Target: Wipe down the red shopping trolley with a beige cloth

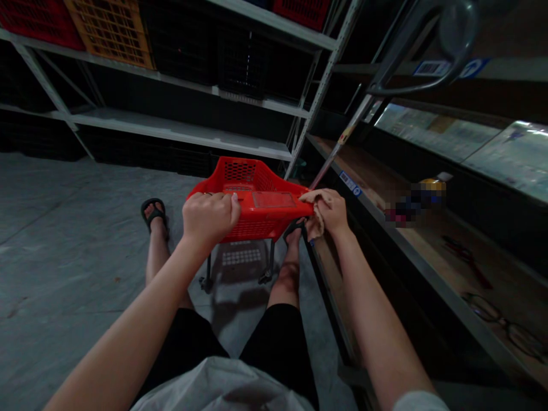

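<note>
A small red shopping cart (pixel 242 228) with a plastic basket stands on the floor between my feet. My left hand (pixel 209 217) is closed around the left part of its handle bar. At the right end of the bar, my right hand (pixel 331 212) grips a beige cloth (pixel 315 224), pressing it against the red plastic. Part of the cloth hangs down below my fingers. A flat rectangular panel (pixel 274 199) sits in the middle of the handle, between both hands.
White metal shelving (pixel 184 132) with red, yellow crates (pixel 110 31) and black ones stands ahead. On the right, a wooden shelf (pixel 411 251) holds glasses (pixel 505 325), a red-and-dark item (pixel 466 260) and a blurred-out object (pixel 415 201). A grey handle on a pole (pixel 342 137) rises nearby.
</note>
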The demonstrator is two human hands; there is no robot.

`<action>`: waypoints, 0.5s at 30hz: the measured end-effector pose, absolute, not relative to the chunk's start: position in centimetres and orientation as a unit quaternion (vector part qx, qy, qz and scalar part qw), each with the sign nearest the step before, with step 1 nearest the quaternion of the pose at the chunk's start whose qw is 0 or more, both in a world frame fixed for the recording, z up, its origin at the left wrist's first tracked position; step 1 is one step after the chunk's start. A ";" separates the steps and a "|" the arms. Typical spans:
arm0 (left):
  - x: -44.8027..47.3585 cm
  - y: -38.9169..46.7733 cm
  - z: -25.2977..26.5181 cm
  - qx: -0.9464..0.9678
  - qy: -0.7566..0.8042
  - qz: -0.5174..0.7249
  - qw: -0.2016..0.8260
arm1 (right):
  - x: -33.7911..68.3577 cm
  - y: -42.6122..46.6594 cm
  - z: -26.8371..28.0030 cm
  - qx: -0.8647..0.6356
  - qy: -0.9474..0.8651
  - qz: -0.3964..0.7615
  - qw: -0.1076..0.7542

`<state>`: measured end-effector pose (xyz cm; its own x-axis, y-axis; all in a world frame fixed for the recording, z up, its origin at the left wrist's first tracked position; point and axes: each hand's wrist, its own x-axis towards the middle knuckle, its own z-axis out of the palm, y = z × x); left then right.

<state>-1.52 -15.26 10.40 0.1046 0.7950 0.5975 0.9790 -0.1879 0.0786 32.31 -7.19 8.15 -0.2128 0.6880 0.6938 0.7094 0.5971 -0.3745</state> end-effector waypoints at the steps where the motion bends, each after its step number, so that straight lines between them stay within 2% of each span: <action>1: -1.1 -15.3 10.4 -0.725 -0.612 -0.265 0.170 | 33.3 -6.3 8.5 -0.465 -0.768 0.025 0.440; 4: 0.2 -15.5 10.5 -0.736 -0.604 -0.260 0.161 | 35.3 -4.1 8.9 -0.531 -0.688 0.124 0.479; 6: 1.1 -15.6 10.6 -0.738 -0.603 -0.260 0.155 | 35.6 -3.5 8.6 -0.570 -0.643 0.131 0.494; 12: 3.1 -16.4 11.2 -0.711 -0.642 -0.250 0.141 | 30.5 -7.0 5.8 -0.541 -0.652 -0.115 0.518; 15: 3.4 -17.4 11.6 -0.713 -0.645 -0.238 0.135 | 26.6 -9.7 5.1 -0.523 -0.640 -0.155 0.542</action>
